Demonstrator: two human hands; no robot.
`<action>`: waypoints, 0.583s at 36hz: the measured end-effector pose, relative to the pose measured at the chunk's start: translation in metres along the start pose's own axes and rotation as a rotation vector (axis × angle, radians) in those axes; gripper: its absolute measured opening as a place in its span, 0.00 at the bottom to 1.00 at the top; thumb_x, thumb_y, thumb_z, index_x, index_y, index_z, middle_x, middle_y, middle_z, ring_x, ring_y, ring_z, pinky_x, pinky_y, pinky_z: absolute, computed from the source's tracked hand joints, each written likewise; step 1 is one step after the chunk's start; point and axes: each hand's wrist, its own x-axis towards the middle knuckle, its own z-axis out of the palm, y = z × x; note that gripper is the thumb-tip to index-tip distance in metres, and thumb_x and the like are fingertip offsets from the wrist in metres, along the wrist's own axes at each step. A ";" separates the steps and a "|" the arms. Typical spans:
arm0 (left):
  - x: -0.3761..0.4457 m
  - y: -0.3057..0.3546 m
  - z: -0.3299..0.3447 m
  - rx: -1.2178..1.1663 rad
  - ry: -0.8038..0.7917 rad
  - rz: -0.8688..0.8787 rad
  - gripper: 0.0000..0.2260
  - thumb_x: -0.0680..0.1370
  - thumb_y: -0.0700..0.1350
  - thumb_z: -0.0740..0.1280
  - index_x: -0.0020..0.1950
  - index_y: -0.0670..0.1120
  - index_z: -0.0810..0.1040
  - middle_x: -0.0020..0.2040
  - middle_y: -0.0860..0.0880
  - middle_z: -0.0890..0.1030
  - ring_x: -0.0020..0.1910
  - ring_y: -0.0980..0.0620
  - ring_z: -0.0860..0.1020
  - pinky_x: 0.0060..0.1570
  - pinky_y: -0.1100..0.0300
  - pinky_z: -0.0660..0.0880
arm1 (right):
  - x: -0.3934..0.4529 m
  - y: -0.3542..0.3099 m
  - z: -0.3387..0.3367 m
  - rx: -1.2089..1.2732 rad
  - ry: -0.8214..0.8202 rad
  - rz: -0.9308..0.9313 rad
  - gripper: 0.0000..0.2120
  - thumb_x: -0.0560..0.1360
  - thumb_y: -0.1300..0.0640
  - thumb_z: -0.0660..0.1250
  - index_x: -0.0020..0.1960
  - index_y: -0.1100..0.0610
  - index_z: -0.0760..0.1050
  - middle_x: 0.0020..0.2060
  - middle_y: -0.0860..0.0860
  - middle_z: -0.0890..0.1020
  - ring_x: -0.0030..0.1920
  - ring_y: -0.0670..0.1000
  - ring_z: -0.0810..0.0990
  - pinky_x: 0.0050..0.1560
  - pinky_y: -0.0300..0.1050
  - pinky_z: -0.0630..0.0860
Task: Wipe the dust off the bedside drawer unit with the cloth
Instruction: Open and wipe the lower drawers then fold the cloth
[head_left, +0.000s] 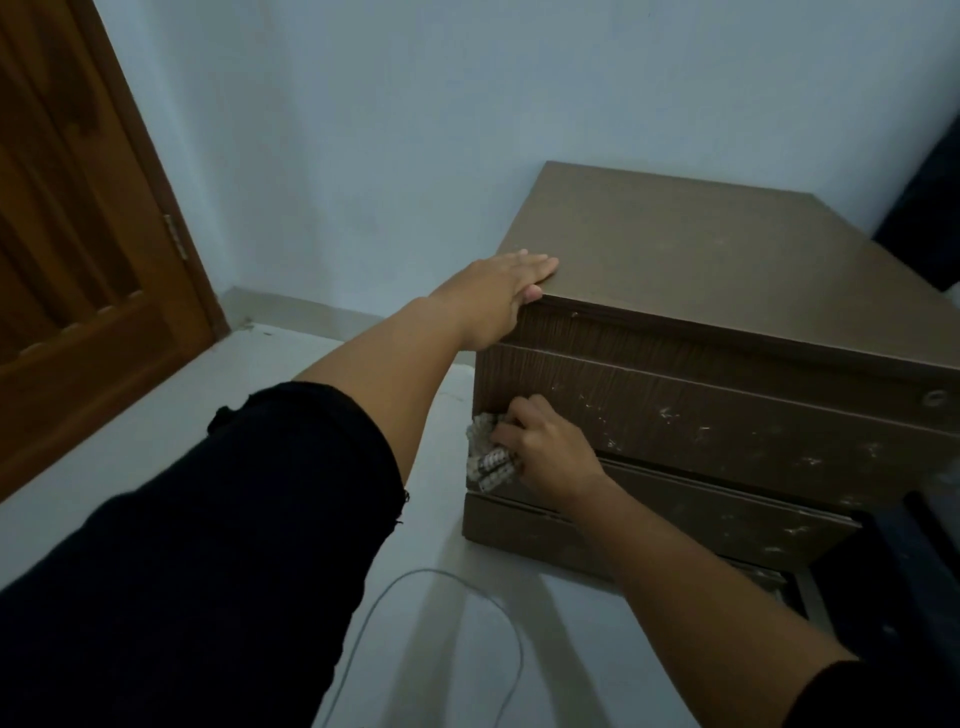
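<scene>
The brown bedside drawer unit (727, 270) stands on the floor against the pale wall, its dark wood-grain drawer fronts flecked with pale dust marks. My left hand (501, 291) lies flat over the unit's top front-left corner, thumb hooked on the front edge. My right hand (545, 444) presses a crumpled, patterned light cloth (485, 454) against the left end of the upper drawer front, near the unit's left edge. Most of the cloth is hidden under my fingers.
A wooden door (78, 234) stands at the left. A thin pale cable (415, 587) loops on the light floor in front of the unit. Dark objects sit at the right edge (904, 571) and behind the unit (930, 208).
</scene>
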 end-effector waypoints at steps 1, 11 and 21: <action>0.000 0.001 -0.001 0.006 0.000 -0.001 0.21 0.83 0.44 0.50 0.76 0.47 0.56 0.77 0.50 0.58 0.76 0.52 0.53 0.73 0.58 0.49 | -0.001 0.003 -0.009 -0.021 0.056 -0.036 0.11 0.59 0.63 0.77 0.41 0.60 0.82 0.40 0.57 0.80 0.40 0.57 0.79 0.30 0.40 0.76; -0.001 0.012 -0.009 0.031 -0.042 -0.036 0.20 0.83 0.43 0.51 0.76 0.46 0.56 0.77 0.48 0.58 0.76 0.51 0.54 0.73 0.57 0.52 | 0.013 0.028 -0.087 -0.229 0.612 -0.073 0.04 0.64 0.65 0.73 0.38 0.61 0.81 0.35 0.58 0.79 0.33 0.56 0.77 0.34 0.46 0.74; 0.001 0.012 -0.006 0.037 -0.029 -0.055 0.21 0.83 0.42 0.51 0.77 0.46 0.55 0.77 0.49 0.57 0.76 0.52 0.53 0.73 0.56 0.50 | 0.003 0.036 -0.053 -0.220 0.535 0.115 0.09 0.66 0.67 0.63 0.39 0.61 0.81 0.34 0.56 0.78 0.34 0.57 0.78 0.31 0.44 0.73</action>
